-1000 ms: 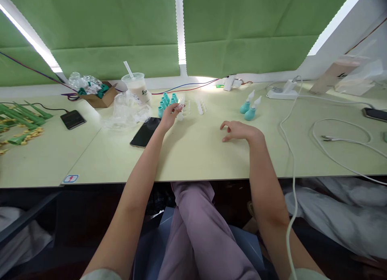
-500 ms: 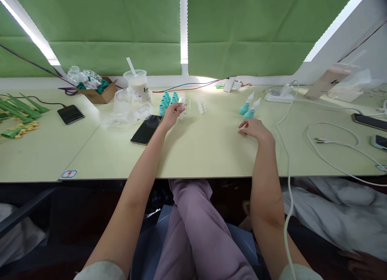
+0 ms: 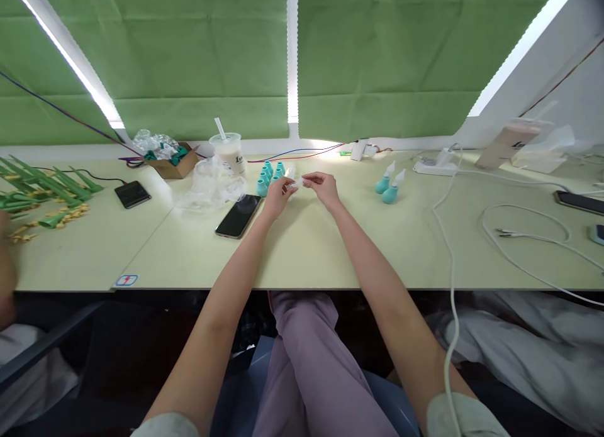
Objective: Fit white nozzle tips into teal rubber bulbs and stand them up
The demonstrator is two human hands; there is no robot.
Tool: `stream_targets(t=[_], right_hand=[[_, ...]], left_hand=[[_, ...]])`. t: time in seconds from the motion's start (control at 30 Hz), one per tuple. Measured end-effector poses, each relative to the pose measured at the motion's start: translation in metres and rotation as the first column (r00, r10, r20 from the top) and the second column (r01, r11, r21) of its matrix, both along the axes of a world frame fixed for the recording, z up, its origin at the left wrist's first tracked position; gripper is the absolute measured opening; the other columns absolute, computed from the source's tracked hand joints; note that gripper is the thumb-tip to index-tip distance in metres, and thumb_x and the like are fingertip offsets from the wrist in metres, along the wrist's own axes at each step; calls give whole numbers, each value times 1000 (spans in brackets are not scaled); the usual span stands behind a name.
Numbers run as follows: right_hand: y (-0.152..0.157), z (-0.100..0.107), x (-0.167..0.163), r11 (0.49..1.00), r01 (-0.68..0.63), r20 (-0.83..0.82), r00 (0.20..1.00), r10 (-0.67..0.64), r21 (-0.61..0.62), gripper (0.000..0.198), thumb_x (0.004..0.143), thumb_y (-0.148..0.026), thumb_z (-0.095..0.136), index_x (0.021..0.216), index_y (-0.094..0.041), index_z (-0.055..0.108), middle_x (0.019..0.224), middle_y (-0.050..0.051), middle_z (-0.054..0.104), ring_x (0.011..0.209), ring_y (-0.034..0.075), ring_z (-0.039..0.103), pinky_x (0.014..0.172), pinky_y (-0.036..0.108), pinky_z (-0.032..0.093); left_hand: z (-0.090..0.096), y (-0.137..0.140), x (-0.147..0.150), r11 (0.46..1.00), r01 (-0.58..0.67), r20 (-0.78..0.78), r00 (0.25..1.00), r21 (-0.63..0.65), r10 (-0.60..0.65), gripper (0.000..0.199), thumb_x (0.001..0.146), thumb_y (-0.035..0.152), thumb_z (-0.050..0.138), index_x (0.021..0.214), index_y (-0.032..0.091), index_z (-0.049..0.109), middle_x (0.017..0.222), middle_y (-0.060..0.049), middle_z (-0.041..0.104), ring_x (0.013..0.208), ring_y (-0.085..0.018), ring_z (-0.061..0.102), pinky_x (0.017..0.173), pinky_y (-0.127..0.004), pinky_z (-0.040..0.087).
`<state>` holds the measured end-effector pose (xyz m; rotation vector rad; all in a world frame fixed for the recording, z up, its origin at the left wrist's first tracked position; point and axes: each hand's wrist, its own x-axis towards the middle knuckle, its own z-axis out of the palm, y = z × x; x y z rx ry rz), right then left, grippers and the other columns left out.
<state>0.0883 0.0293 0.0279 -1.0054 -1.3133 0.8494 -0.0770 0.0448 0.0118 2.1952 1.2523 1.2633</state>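
Note:
My left hand (image 3: 277,199) pinches a small clear plastic nozzle piece (image 3: 296,183) above the table, beside several teal rubber bulbs (image 3: 262,187) standing open-necked in rows. From the other side, the fingertips of my right hand (image 3: 323,188) are closed at the piece's right end; what exactly they grip is too small to make out. Behind my hands stands part of a row of translucent nozzles (image 3: 291,172), mostly hidden. Further right, two teal bulbs (image 3: 389,195) lie with clear pointed tips fitted.
A black phone (image 3: 239,215) lies left of my left forearm. Beyond it are a crumpled plastic bag (image 3: 207,184), a drink cup (image 3: 228,153) and a cardboard box (image 3: 175,166). White cables (image 3: 450,236) and a power strip (image 3: 435,167) are at right; another person's arm (image 3: 6,273) shows far left.
My right hand has moved left from beside the two tipped bulbs to meet my left hand at the clear piece. The view has shifted slightly, and a person's arm has appeared at far left.

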Motion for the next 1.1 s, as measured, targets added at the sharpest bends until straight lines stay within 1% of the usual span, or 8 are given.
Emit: stream_targets(t=[0.13,0.23,0.33,0.53,0.67,0.77,0.93,1.1], right_hand=[[-1,-13,1,1000,-9,-49,999,9,-9,18,61,-30,74,75,-19,71,74,1,72,71,15,67,84,34,56],[-3,-16,8,999,-32,-55,998,30,-31,18,60,-29,74,75,-19,71,73,1,72,70,15,67,83,34,56],[-3,-14,10,999,-47,-60,997,45,-22,19,59,-29,75,74,-19,72,72,1,72,70,15,67,82,33,57],[-5,-13,10,999,-38,-22,999,37,-23,24,58,-36,78,75,-19,73,72,1,72,71,16,68,83,35,57],[-7,-11,15,997,-63,-15,998,63,-44,27,56,-37,81,73,-18,74,74,3,73,73,17,69,83,35,57],[-7,-10,18,995,-90,-10,996,89,-52,27,54,-35,83,72,-17,75,72,4,73,70,18,69,82,36,58],[-8,-7,21,990,-119,8,993,120,-73,27,51,-33,85,69,-16,75,66,3,71,65,18,68,80,37,58],[-11,-1,20,987,-141,-13,990,141,-82,31,47,-39,87,66,-17,73,66,2,71,65,18,68,81,38,59]], left_hand=[[-2,2,1,1000,8,-20,1000,14,-7,18,83,30,60,94,17,66,91,-9,67,75,-19,57,73,-33,47],[-3,3,3,1000,11,-40,999,1,-11,20,82,32,60,95,18,68,90,-8,68,73,-18,57,72,-32,48],[-2,2,3,1000,22,-34,999,4,-22,21,81,33,63,94,18,69,88,-6,67,69,-16,57,71,-31,48],[0,-3,3,996,86,-4,996,18,-86,22,81,34,61,93,18,71,87,-6,65,74,-17,59,73,-30,51],[-2,-6,6,995,89,-4,996,40,-89,21,82,33,60,92,18,71,90,-6,65,76,-17,60,76,-32,52],[-2,-8,6,994,96,-25,995,51,-95,20,82,31,60,93,18,72,90,-7,65,76,-17,60,76,-32,51],[-3,-9,7,993,103,-65,993,65,-99,19,82,30,61,91,18,73,87,-7,65,71,-16,59,73,-31,50],[-2,-12,8,993,86,-48,995,85,-83,25,83,34,60,95,17,73,86,-6,64,72,-16,59,72,-29,50]])
